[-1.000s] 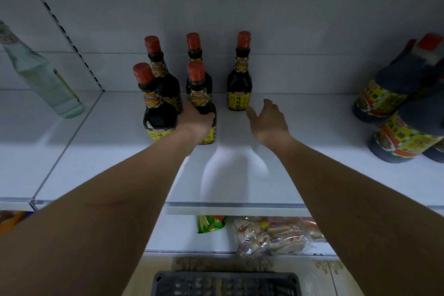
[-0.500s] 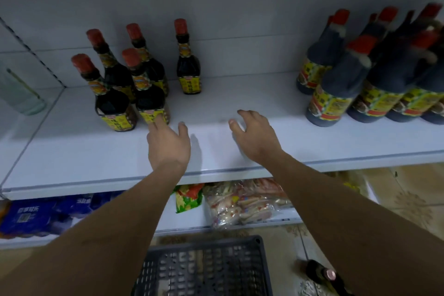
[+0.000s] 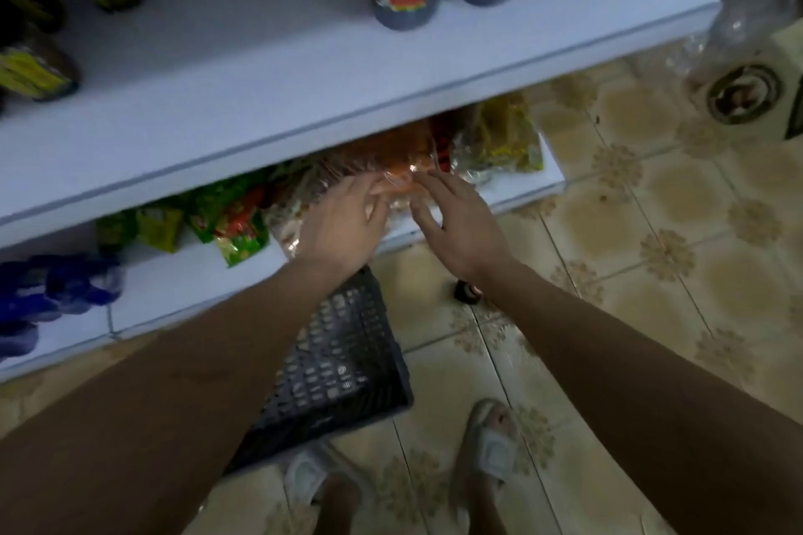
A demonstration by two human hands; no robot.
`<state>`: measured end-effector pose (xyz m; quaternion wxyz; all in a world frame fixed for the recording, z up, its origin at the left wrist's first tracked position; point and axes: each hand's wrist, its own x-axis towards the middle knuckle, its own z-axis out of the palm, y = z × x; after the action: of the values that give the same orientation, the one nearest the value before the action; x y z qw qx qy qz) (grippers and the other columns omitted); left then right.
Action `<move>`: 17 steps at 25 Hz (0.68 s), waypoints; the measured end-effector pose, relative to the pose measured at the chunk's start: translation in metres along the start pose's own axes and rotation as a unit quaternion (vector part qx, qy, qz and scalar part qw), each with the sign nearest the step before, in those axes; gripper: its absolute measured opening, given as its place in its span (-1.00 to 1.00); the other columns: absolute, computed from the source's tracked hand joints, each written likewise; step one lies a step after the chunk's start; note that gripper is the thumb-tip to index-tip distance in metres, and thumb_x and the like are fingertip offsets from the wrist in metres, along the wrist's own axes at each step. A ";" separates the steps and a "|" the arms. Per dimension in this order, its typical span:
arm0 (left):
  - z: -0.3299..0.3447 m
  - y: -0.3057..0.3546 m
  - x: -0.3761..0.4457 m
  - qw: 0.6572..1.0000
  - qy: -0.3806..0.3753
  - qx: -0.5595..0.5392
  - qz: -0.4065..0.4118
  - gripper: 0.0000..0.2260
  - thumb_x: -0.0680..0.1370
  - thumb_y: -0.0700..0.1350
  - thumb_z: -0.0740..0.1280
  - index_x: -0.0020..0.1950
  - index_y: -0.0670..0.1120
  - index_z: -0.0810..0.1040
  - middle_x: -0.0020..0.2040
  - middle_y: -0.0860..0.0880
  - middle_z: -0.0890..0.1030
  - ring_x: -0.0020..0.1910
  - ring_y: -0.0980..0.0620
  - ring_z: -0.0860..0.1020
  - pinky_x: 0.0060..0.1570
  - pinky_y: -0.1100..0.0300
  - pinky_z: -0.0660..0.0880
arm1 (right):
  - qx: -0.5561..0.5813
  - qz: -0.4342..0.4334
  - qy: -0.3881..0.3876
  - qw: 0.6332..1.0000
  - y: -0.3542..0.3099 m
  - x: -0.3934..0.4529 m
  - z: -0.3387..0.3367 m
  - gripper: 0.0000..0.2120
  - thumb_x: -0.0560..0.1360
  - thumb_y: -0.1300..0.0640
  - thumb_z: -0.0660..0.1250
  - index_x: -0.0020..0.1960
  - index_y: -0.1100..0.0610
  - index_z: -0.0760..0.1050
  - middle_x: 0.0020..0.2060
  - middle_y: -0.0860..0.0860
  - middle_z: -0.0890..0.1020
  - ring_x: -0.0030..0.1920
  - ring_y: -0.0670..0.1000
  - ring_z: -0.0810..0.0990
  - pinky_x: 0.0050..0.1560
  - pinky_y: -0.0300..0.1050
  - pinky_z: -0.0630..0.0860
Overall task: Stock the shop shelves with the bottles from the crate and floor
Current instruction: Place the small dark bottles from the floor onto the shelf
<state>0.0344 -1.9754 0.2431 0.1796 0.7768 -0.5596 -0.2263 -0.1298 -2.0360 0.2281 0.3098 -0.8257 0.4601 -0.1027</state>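
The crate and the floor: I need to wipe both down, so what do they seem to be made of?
The crate looks like dark moulded plastic with a matte finish, going by its regular grid of perforations. The floor looks like glazed ceramic tile: beige squares with printed floral motifs, visible grout lines and a faint sheen.

- Single head-worn view, looking steeply down along both forearms.
- Close over white shelf edge, crate and tiled floor.
- Wide-angle, edges bowed.
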 end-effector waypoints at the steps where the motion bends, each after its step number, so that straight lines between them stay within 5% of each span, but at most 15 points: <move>1: 0.016 0.004 -0.001 0.999 -0.037 0.009 -0.008 -0.65 0.64 0.03 0.15 0.42 0.01 0.39 0.35 -0.11 0.50 0.30 -0.14 0.47 0.22 0.05 0.43 | -0.001 0.025 -0.006 1.000 0.024 -0.016 -0.002 -0.55 0.64 -0.02 0.16 0.50 0.09 0.32 0.46 0.07 0.37 0.46 0.09 0.30 0.46 0.04 0.23; 5: 0.079 0.005 -0.007 0.985 -0.161 0.014 -0.056 -0.58 0.64 0.05 0.17 0.48 -0.02 0.31 0.41 -0.13 0.44 0.29 -0.16 0.48 0.24 0.01 0.43 | 0.014 0.184 -0.001 0.983 0.112 -0.064 -0.005 -0.53 0.63 0.00 0.15 0.50 0.11 0.28 0.45 0.11 0.37 0.44 0.13 0.31 0.40 0.02 0.28; 10: 0.174 0.013 -0.012 0.958 -0.265 0.023 -0.107 -0.54 0.61 0.00 0.25 0.49 -0.04 0.27 0.36 -0.13 0.45 0.13 -0.15 0.55 0.02 0.02 0.51 | 0.085 0.409 -0.006 0.908 0.199 -0.101 0.018 -0.64 0.57 0.10 0.21 0.33 0.19 0.38 0.17 0.20 0.58 0.11 0.19 0.55 -0.05 -0.09 0.38; 13: 0.233 0.011 -0.014 0.951 -0.276 -0.007 -0.141 -0.52 0.56 -0.04 0.34 0.46 -0.03 0.31 0.33 -0.13 0.48 0.20 -0.13 0.52 0.06 0.09 0.49 | 0.100 0.443 -0.041 0.890 0.238 -0.107 0.052 -0.78 0.55 0.13 0.21 0.15 0.21 0.43 0.05 0.21 0.59 -0.08 0.17 0.53 -0.15 -0.04 0.41; 17: 0.312 0.000 -0.006 0.949 -0.273 -0.030 -0.159 -0.47 0.50 -0.10 0.42 0.43 -0.05 0.33 0.27 -0.15 0.51 0.21 -0.15 0.50 0.16 0.03 0.48 | 0.090 0.447 -0.074 0.887 0.291 -0.105 0.109 -0.68 0.54 0.12 0.26 0.23 0.23 0.34 0.07 0.23 0.56 0.04 0.27 0.57 -0.03 0.10 0.53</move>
<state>-0.1399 -1.9779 -0.0161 0.0052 0.7586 -0.4498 -0.4715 -0.3415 -2.0159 -0.0216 0.4293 -0.5064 0.7448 0.0668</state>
